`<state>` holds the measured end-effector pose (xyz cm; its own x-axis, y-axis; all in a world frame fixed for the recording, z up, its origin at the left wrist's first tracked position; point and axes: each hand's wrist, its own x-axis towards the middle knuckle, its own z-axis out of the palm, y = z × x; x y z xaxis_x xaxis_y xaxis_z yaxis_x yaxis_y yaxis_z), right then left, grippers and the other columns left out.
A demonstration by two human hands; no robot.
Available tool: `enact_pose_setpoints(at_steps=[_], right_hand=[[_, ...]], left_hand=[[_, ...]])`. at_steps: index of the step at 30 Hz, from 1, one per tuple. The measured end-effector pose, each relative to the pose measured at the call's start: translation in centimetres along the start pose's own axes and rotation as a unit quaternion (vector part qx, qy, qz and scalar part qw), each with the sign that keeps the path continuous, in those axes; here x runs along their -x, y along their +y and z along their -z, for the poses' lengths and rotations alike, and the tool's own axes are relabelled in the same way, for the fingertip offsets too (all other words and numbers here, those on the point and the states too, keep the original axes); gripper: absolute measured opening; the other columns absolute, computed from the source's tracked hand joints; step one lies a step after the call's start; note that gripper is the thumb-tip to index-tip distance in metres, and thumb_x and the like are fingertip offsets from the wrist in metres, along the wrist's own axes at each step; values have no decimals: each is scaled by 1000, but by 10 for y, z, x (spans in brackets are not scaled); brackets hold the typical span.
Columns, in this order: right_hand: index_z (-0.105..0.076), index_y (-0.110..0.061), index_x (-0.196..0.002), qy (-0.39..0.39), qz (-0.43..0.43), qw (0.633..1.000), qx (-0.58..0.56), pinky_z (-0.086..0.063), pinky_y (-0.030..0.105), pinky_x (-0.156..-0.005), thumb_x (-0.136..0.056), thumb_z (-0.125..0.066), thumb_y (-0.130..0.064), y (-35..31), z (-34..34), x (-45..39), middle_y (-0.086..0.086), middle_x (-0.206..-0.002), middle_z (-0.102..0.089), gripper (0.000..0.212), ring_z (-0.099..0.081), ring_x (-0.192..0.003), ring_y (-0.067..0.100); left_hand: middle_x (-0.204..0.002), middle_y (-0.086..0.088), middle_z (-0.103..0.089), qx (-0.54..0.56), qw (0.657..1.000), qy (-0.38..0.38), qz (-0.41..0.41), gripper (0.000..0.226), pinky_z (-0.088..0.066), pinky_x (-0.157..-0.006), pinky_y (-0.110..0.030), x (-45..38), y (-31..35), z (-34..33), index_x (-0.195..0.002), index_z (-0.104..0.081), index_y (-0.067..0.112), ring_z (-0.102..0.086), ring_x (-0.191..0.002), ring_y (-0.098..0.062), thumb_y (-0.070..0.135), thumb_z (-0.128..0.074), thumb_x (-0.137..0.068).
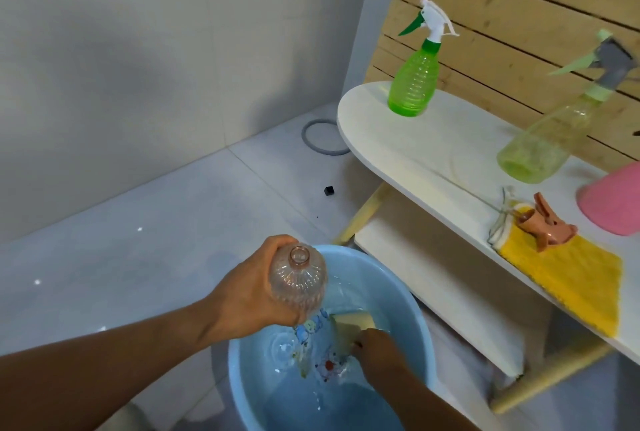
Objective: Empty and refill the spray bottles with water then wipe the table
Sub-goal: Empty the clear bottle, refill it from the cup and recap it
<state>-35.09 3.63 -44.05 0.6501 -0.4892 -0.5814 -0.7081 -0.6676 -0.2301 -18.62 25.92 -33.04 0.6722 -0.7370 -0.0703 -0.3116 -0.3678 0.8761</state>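
My right hand (375,344) reaches down inside the blue basin (242,396), its grip closed round a yellow scoop (349,326) at the water. My left hand (252,292) wraps the uncapped pink bottle (298,281) over the basin's far rim, neck toward me. Open floor (138,240) lies left. Right, the counter (398,153) edge overhangs, carrying a yellow cloth (571,278), the pink spray head (545,222) and, farther, two green bottles (414,84).

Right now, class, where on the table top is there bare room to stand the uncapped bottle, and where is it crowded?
Bare: the table between the green bottle and the yellow bottle. Crowded: the near right end, with the cloth, spray head and pink object.
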Motion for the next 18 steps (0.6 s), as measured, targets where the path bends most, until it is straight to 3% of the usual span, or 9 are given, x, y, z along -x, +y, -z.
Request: enact_pose_setpoints(at_steps=[4, 8, 11, 13, 18], right_hand=[[-73, 6, -98, 50, -18, 979, -197, -61, 46, -76, -96, -58, -8, 2, 18, 6, 15, -87, -67, 21, -73, -87, 34], [-71, 5, -86, 73, -85, 909, -401, -57, 30, -58, -94, -68, -17, 0, 39, 18, 17, -85, -67, 24, -63, -72, 22], [-67, -7, -80, 86, -67, 879, -463, -47, 28, -57, -88, -71, -19, -8, 61, 30, 10, -78, -59, 15, -52, -71, 19], [-64, -12, -76, 115, -50, 870, -477, -44, 29, -57, -83, -78, -27, -13, 79, 41, 5, -72, -54, 21, -47, -67, 18], [-65, -13, -72, 175, 5, 845, -505, -38, 27, -53, -80, -84, -37, -24, 127, 70, 4, -70, -66, 32, -43, -59, 17]], left_hand=[[-125, 28, -61, -8, 1000, -10, 0, 100, -59, -94, -37, 4, 1, 4, -132, -41, 55, -64, -112, 0, 42, -97, -50], [-121, 30, -61, -15, 1000, -17, 4, 99, -58, -95, -38, 9, 6, 8, -131, -40, 54, -65, -111, -2, 43, -96, -50], [-118, 33, -59, -16, 1000, -20, 9, 100, -58, -93, -36, 13, 10, 10, -129, -38, 57, -64, -109, 0, 47, -95, -48], [-117, 36, -58, -21, 1000, -22, 10, 100, -58, -91, -32, 16, 10, 10, -127, -37, 59, -63, -106, 4, 50, -95, -47], [-116, 25, -65, -40, 999, -16, 17, 101, -58, -90, -31, 22, 9, 10, -127, -39, 57, -67, -105, -3, 49, -98, -45]])
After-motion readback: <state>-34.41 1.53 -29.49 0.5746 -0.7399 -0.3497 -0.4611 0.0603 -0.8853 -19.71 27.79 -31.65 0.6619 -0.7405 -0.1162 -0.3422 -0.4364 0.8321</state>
